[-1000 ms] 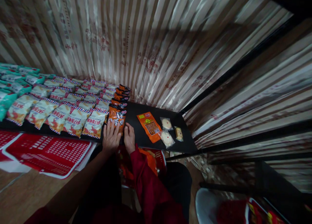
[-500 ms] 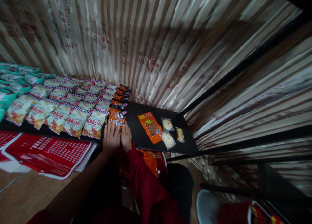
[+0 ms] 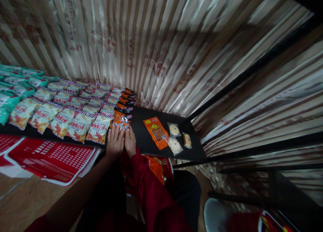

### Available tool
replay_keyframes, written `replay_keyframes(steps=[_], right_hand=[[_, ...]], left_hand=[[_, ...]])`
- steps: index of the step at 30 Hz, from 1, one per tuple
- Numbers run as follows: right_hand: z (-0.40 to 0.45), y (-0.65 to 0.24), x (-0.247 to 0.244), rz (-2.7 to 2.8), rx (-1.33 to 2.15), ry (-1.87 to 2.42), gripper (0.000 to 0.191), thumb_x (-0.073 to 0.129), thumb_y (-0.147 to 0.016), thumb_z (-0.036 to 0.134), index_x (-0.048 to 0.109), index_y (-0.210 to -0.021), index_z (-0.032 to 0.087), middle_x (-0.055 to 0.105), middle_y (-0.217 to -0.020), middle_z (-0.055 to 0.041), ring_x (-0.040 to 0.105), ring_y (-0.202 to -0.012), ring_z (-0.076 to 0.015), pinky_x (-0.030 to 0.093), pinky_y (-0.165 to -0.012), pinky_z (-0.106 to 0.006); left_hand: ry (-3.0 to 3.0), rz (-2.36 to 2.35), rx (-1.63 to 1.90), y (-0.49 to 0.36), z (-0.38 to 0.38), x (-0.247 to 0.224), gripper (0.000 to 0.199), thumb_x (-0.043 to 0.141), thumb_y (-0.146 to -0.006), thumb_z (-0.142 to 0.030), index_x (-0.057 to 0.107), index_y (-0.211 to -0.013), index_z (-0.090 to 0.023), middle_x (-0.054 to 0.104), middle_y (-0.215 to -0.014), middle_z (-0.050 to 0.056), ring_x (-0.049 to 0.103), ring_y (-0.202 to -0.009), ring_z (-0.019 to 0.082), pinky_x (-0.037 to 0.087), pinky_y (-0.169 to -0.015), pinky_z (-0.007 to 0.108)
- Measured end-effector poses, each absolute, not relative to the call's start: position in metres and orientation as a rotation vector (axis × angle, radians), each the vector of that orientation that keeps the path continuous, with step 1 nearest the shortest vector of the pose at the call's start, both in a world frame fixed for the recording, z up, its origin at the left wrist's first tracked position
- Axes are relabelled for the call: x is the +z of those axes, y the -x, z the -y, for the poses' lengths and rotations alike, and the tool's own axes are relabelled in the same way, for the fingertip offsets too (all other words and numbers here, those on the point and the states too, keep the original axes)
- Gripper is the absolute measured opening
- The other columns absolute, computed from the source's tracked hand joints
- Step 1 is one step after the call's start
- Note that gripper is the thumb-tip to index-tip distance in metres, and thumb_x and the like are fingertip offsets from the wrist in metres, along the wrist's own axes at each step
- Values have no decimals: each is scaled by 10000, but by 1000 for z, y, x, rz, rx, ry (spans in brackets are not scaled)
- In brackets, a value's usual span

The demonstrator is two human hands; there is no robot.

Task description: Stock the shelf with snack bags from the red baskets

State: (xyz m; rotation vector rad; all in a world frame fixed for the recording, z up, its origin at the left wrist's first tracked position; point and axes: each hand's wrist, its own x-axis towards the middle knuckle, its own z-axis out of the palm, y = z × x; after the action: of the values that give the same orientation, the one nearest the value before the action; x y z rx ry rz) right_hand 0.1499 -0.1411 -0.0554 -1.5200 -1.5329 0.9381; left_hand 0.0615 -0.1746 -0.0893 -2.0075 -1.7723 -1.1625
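Note:
My left hand (image 3: pixel 115 141) and my right hand (image 3: pixel 130 141) rest side by side at the shelf's front edge. Both have fingers stretched forward, with the tips on the lower end of an orange-and-black snack bag (image 3: pixel 121 117). Behind it, more orange-and-black bags (image 3: pixel 124 106) form a row running back toward the curtain. Immediately left stand rows of white snack bags with striped red-and-blue edges (image 3: pixel 100 128). The undersides of my fingers are hidden.
On the black shelf (image 3: pixel 143 142) to the right lie a flat orange packet (image 3: pixel 155 132), two round white packaged items (image 3: pixel 174 145) and a small yellow packet (image 3: pixel 187 140). Green bags (image 3: pixel 8 104) fill the far left. Below sits a red basket (image 3: pixel 50 161). Dark metal bars (image 3: pixel 252 68) slant across the right.
The view has shifted very slightly. Both hands stay at the front orange-and-black bag, and the bags keep their arrangement.

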Motion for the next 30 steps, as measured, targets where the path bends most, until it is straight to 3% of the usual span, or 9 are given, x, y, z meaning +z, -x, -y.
replay_keyframes(steps=[8,18,26,30], right_hand=[[138,-151,-54,1511,957,1468,564,222,-949,448,426,-1375,140,468,-1414,-118,425,-1312,-199,294,-1110,-408],[128,-149,-52,1510,989,1448,579,218,-954,456,375,-1412,137,439,-1438,-105,415,-1325,-178,295,-1116,-372],[124,-145,-54,1497,926,1414,502,261,-961,429,442,-1374,209,563,-1330,-55,504,-1244,-170,381,-1055,-337],[125,-147,-52,1524,979,1436,547,243,-955,462,402,-1400,187,524,-1369,-74,491,-1262,-187,357,-1076,-359]], left_hand=[[1961,1738,-1205,-63,176,-92,518,405,-915,-251,371,-1410,-102,233,-1512,182,148,-1421,296,186,-1138,522],[1994,1721,-1205,-55,166,-82,583,411,-911,-256,270,-1452,-93,125,-1537,185,94,-1429,303,176,-1134,535],[2032,1706,-1223,-53,162,-81,579,388,-918,-253,256,-1455,-82,120,-1539,188,76,-1428,307,199,-1133,524],[2029,1710,-1211,-52,161,-85,583,394,-916,-253,253,-1458,-91,125,-1539,182,92,-1427,308,204,-1132,526]])
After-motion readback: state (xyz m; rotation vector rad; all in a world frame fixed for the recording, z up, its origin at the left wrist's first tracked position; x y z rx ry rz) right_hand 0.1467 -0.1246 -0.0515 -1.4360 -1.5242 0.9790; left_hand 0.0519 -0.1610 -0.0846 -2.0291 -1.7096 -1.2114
